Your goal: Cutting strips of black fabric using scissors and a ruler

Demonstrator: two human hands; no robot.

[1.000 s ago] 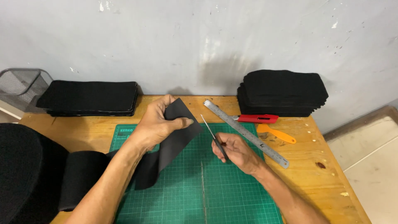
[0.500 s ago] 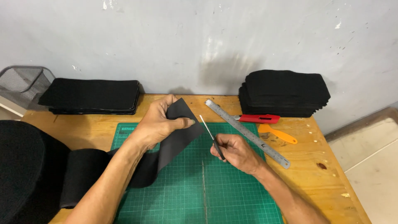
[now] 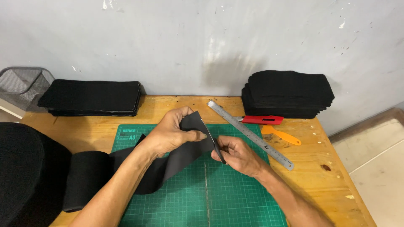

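Observation:
My left hand (image 3: pixel 174 134) pinches the free end of a long black fabric strip (image 3: pixel 168 166) and lifts it above the green cutting mat (image 3: pixel 227 197). The strip runs back left to a black roll (image 3: pixel 84 180) at the table's edge. My right hand (image 3: pixel 237 155) grips a pair of scissors (image 3: pixel 212 141) with dark handles. Their thin blades point up and away, right against the edge of the raised fabric beside my left thumb.
A steel ruler (image 3: pixel 250 134) lies diagonally at the mat's right. A red cutter (image 3: pixel 261 120) and an orange-handled tool (image 3: pixel 281 135) lie beyond it. Stacks of black cut pieces sit at the back left (image 3: pixel 90 97) and back right (image 3: pixel 288 93). A wire mesh basket (image 3: pixel 23 86) stands far left.
My right hand has drawn slightly nearer to the left hand, and the scissors have closed in on the fabric edge. The left hand keeps its hold on the strip.

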